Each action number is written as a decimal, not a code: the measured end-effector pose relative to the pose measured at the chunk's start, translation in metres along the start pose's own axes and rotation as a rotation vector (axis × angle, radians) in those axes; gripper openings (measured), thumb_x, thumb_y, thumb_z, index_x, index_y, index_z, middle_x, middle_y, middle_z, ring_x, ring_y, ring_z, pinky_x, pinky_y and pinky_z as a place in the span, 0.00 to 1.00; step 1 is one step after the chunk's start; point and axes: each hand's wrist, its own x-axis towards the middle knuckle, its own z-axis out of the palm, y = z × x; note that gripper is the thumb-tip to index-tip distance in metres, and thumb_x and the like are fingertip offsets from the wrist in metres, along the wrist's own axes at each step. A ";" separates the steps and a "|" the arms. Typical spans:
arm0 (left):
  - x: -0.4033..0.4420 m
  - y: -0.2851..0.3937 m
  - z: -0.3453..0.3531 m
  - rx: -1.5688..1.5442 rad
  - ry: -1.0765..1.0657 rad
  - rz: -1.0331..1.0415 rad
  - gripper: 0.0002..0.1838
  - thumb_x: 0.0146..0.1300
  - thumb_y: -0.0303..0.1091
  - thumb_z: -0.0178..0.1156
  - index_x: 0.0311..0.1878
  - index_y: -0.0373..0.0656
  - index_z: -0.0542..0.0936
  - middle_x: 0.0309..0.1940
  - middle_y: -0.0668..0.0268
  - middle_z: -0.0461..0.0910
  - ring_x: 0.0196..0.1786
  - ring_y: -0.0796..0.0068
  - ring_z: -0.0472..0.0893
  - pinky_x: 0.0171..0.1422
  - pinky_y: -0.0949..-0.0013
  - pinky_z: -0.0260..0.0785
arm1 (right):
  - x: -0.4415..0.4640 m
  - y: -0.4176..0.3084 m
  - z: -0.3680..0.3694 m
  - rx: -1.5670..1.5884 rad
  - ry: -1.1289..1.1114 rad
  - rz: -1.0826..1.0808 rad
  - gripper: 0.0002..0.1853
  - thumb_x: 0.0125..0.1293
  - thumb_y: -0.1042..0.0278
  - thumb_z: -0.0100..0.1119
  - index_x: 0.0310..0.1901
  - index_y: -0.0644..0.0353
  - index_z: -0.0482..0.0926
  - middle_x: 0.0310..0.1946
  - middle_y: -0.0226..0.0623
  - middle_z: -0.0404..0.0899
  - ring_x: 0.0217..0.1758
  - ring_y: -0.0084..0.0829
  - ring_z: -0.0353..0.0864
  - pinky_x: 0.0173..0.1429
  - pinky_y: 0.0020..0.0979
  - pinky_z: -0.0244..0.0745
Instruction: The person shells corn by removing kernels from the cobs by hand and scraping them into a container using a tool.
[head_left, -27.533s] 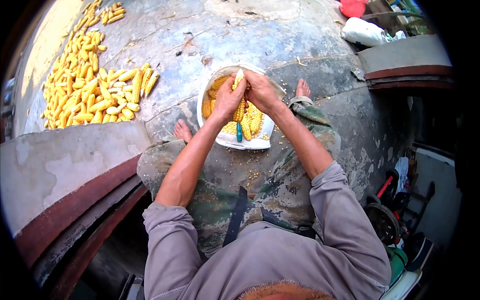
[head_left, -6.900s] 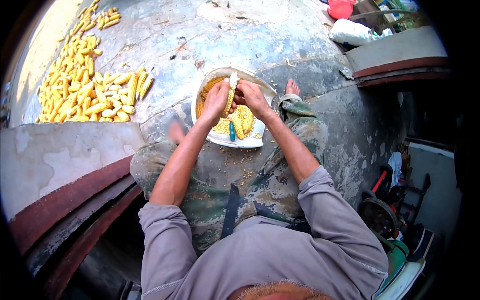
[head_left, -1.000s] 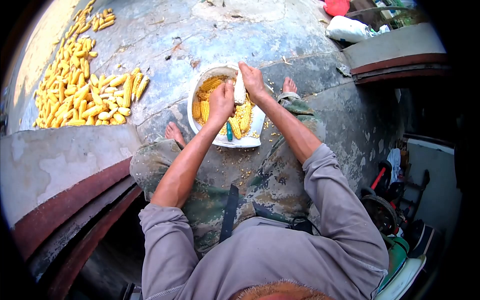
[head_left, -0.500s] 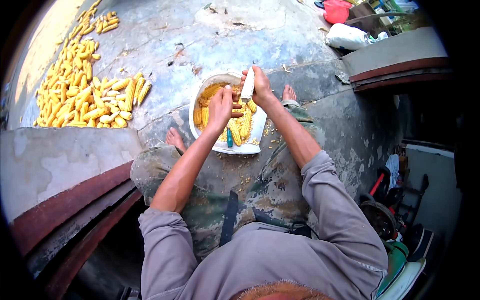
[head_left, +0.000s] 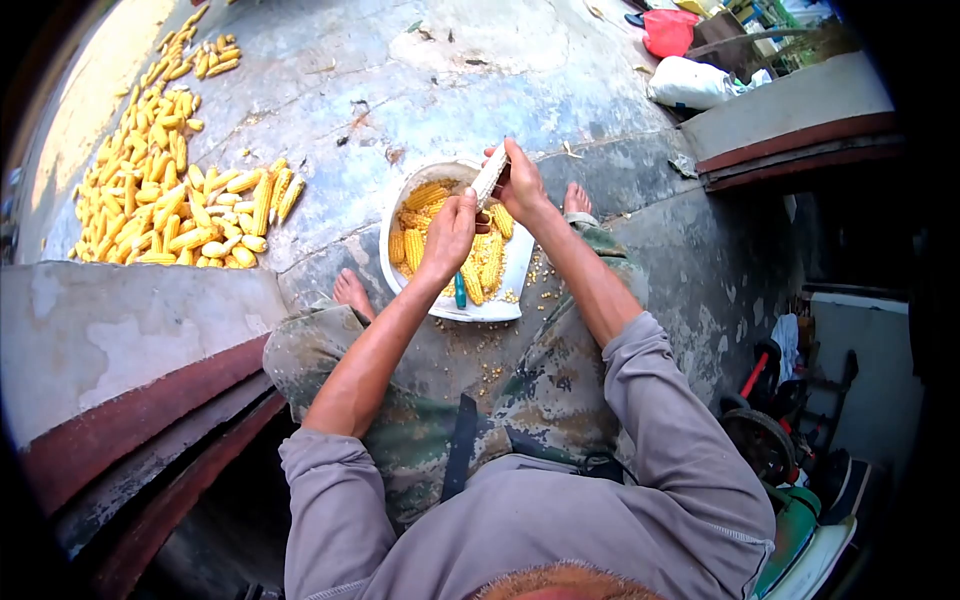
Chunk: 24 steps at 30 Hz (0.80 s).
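A pale, stripped corn cob (head_left: 489,178) is held slanted above a white basin (head_left: 392,262). My right hand (head_left: 524,187) is closed around its upper part. At the cob's lower end my left hand (head_left: 452,236) grips with thumb and fingers, some of which are hidden behind it. Below both hands the basin holds yellow ears of corn (head_left: 490,262) and loose kernels. A tool with a green handle (head_left: 460,290) leans at the basin's near side, its other end hidden among the corn.
A large heap of corn ears (head_left: 150,205) lies on the concrete floor at the left. Spilled kernels (head_left: 490,375) dot the ground between my feet. Low walls (head_left: 140,310) flank both sides. A white sack (head_left: 692,84) and a red bag (head_left: 669,32) lie at the far right.
My left hand has moved up and right, from apart with spread fingers to the cob's lower end. The cob has tilted further in my right hand.
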 end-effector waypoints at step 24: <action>0.031 -0.024 -0.061 0.126 0.297 0.128 0.18 0.67 0.38 0.62 0.51 0.32 0.82 0.43 0.55 0.85 0.47 0.69 0.83 0.55 0.68 0.74 | -0.146 0.082 -0.028 -1.207 -0.910 -0.086 0.28 0.71 0.42 0.60 0.38 0.68 0.80 0.26 0.43 0.82 0.22 0.33 0.85 0.26 0.34 0.78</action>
